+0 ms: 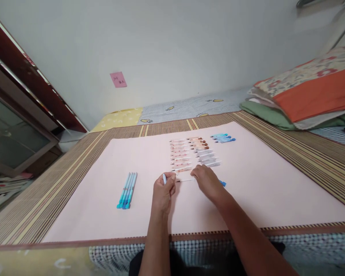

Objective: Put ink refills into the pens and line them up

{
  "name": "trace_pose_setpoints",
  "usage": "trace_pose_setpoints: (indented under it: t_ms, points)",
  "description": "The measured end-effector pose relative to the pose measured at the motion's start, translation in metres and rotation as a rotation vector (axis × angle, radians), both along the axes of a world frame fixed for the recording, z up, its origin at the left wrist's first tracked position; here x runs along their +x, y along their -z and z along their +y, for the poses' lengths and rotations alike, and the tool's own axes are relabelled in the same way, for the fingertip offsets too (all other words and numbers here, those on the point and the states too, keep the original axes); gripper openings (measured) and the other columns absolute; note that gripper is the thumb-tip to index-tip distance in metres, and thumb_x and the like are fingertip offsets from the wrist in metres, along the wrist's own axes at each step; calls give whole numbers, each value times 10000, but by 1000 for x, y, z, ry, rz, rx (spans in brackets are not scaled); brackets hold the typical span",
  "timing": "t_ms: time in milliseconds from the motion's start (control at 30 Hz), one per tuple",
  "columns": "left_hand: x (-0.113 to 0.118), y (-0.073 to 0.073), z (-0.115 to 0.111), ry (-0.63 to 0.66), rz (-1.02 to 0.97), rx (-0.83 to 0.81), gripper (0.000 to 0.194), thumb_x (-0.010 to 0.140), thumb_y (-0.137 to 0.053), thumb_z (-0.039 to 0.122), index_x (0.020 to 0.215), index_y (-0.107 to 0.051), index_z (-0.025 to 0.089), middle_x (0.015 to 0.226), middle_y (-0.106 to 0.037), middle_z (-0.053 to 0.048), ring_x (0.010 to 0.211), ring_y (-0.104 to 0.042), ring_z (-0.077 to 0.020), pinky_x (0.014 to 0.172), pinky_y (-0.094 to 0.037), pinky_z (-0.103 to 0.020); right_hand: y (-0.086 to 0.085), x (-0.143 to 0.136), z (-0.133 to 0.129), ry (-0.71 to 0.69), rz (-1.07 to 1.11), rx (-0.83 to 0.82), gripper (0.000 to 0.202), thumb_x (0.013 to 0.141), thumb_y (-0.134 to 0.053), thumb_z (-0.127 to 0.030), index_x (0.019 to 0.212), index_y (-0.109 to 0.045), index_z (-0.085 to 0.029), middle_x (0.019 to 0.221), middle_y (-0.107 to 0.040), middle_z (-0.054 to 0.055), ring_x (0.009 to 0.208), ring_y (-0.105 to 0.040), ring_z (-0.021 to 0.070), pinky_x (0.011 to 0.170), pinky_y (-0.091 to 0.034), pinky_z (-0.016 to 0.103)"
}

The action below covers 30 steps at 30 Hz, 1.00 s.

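At the far left stands a dark red cabinet with a glass front, and papers lie stacked low beside it. On the pink sheet, four blue pens lie side by side, touching and parallel, well apart from everything else, which suggests a sorted group kept to itself. The person's left hand has its fingers closed around a pale blue pen piece, its tip standing up between thumb and forefinger, seemingly so the end stays free. Just beyond it, a column of peach-patterned pens lies in even rows, with brown-capped pens and clear caps lined up next to them, likely arranged by kind. The right hand rests knuckles up over a white pen barrel, fingers curled down; whether they pinch it cannot be told. A blue cap peeks out beside that hand, and more blue caps sit at the sheet's far edge. The sheet covers a striped woven mat on a bed; folded quilts lie at right, and a pink note sticks to the pale wall.
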<state>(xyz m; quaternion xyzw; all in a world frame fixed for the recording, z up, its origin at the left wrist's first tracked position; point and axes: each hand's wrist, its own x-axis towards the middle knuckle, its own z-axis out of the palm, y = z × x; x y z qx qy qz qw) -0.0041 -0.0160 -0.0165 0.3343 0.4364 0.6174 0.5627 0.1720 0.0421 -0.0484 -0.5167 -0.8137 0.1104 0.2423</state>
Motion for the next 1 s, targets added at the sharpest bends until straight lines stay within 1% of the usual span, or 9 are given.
trace_pose_setpoints:
  t_ms: [100,200,300,400,533,700,800,867,1000]
  points:
    - [-1,0,0,-21,14,2,317,684,-806,335,850,-617,143,497,-376,103,429,-270,-39,462,-170,-207,1,0,2,24,-68,-31,300,850,-476,20,768,-688,-176,863,-661,95,836,-544,229,706,-337,318]
    - [-2,1,0,-58,67,18,301,701,-786,341,862,-623,145,509,-362,102,449,-273,-49,468,-180,-205,-4,1,1,28,-88,-56,277,890,-476,-10,820,-697,-163,904,-674,90,876,-560,224,736,-348,309]
    - [-3,1,-1,-99,197,31,272,732,-760,353,867,-637,151,537,-341,99,475,-278,-59,479,-202,-204,-13,-3,-4,-4,-60,-35,272,942,-463,-68,843,-697,-164,934,-677,84,899,-572,209,774,-366,298]
    - [-1,-1,-3,-129,359,55,230,767,-731,356,858,-652,160,562,-346,86,504,-291,-74,493,-229,-207,-18,-12,-9,-55,-58,-23,207,927,-513,-94,857,-693,-169,954,-680,77,912,-580,207,794,-373,298]
    - [2,-1,-4,-152,469,93,172,796,-700,338,841,-657,177,573,-356,74,528,-310,-93,503,-254,-211,-14,-23,-9,-73,-141,-32,180,871,-554,-61,806,-674,-179,918,-686,65,904,-585,224,762,-355,322]
    - [2,0,-4,-137,441,69,190,800,-703,359,847,-665,179,578,-363,71,527,-309,-93,503,-266,-209,-4,-26,-5,-95,-121,26,205,864,-515,-36,779,-632,-182,885,-677,61,888,-587,225,758,-350,338]
    - [-3,1,-3,-144,404,55,221,796,-714,381,863,-668,175,582,-377,68,526,-320,-91,498,-266,-206,-4,-23,-5,-118,-13,81,176,837,-524,-27,811,-610,-179,881,-669,62,881,-593,227,786,-369,346]
    - [-6,2,-3,-159,404,58,239,797,-717,395,871,-665,174,580,-372,70,524,-324,-89,495,-265,-203,-9,-20,-6,-139,151,90,159,856,-515,-48,848,-596,-185,876,-668,52,856,-601,214,794,-394,337]
    - [-13,4,-1,-183,330,44,263,792,-725,403,888,-651,168,572,-361,79,504,-313,-75,480,-246,-195,-22,-16,-10,-138,511,34,96,931,-510,-174,904,-593,-213,883,-671,25,842,-622,188,767,-444,298]
